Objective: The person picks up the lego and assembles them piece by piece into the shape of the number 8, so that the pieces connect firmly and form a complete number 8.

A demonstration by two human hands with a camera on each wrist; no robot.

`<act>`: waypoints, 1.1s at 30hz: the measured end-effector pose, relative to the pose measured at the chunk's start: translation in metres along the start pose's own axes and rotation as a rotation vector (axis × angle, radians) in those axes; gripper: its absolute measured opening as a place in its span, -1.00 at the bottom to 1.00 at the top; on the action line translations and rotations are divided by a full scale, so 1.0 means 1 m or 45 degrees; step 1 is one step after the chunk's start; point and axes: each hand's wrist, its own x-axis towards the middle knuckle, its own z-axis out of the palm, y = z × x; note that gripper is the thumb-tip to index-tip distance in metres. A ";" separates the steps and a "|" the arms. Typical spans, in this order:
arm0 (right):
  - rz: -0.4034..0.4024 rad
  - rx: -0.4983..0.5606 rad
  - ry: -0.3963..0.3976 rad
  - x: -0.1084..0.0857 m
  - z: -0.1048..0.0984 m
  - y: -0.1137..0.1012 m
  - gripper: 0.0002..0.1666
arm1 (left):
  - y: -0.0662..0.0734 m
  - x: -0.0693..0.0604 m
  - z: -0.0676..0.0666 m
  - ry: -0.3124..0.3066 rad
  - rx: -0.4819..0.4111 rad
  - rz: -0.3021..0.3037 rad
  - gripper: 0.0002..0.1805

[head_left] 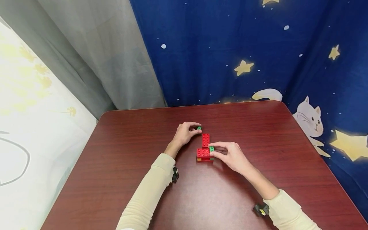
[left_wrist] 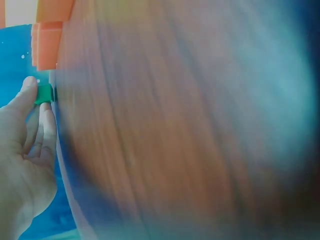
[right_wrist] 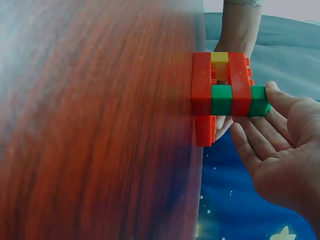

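A small stack of building bricks stands on the table, with a red brick (head_left: 203,152) on top and another red brick (right_wrist: 201,85) as its base. Between these two layers sit a yellow brick (right_wrist: 219,59) and a green brick (right_wrist: 221,100). At the stack's right end my right hand (head_left: 234,156) pinches a second green brick (right_wrist: 258,101), which rests against the upper red brick. Behind the stack lies a separate red brick (head_left: 205,140). Just beyond it, my left hand (head_left: 184,132) pinches a small green brick (left_wrist: 44,94) between thumb and fingers.
The brown wooden table (head_left: 129,179) has rounded far corners. Beyond its far edge hang a grey curtain (head_left: 95,48) and a blue curtain (head_left: 207,64) with stars. Dark wrist devices sit at both cuffs, one being the right device (head_left: 261,209).
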 end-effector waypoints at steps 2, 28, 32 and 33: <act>-0.004 -0.005 0.001 0.000 0.000 0.000 -0.60 | 0.000 -0.003 -0.004 0.008 0.001 0.026 -0.65; -0.027 -0.004 0.006 0.000 0.000 0.000 -0.59 | 0.023 -0.085 -0.030 -0.104 -0.480 0.257 -0.64; -0.025 -0.009 0.006 0.000 0.000 0.000 -0.59 | 0.025 -0.094 -0.027 -0.076 -0.474 0.271 -0.64; -0.026 -0.008 0.006 0.000 0.000 0.000 -0.59 | 0.025 -0.096 -0.026 -0.068 -0.475 0.273 -0.65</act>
